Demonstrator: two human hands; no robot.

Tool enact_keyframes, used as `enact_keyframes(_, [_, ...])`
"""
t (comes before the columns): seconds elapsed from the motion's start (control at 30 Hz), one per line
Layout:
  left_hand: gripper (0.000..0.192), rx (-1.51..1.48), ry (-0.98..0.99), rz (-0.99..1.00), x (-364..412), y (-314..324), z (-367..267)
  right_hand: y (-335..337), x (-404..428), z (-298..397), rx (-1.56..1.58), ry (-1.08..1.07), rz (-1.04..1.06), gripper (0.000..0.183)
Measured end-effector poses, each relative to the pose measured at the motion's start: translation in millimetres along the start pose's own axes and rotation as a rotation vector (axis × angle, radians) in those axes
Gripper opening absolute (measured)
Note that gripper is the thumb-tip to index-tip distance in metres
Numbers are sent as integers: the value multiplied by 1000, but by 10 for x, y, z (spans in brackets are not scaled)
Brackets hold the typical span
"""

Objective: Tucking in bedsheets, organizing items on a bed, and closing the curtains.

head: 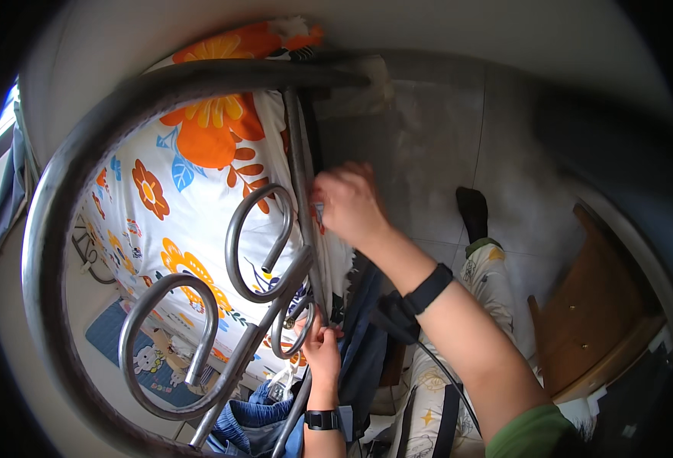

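Observation:
A white bed sheet [199,194] printed with orange, yellow and blue flowers covers the bed behind a curved metal bed frame [56,172]. A strip of it hangs over the side rail [302,189], with a frayed-looking edge. My right hand [349,200], somewhat blurred, has its fingers curled on the sheet's edge just outside that rail. Lower down, my left hand [322,355] pinches at the sheet beside a small metal scroll [290,343]; the scroll and rail hide part of its fingers. Both wrists wear dark bands.
Blue denim clothing [250,423] lies by the frame's lower end, and dark blue cloth [365,326] hangs below my hands. A wooden cabinet [599,309] stands at the right on grey floor tiles [428,143]. A black cable [445,369] runs beside my right forearm. Larger metal scrolls [213,320] project from the frame.

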State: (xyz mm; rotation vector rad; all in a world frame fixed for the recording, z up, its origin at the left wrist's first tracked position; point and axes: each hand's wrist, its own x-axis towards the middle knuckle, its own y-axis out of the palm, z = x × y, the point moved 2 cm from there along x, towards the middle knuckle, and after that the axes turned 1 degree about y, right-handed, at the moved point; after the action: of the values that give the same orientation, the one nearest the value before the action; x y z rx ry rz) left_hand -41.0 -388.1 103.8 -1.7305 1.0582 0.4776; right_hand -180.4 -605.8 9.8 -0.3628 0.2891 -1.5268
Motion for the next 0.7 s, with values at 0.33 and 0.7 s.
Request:
enact_keyframes(0.33, [48,35,100,24,-15,0,-106,-55,21,-241,-208,-102,144,23])
enact_keyframes(0.7, [50,33,99,-1,-20,114,-205,29,-134,-139,-212,439,137,30])
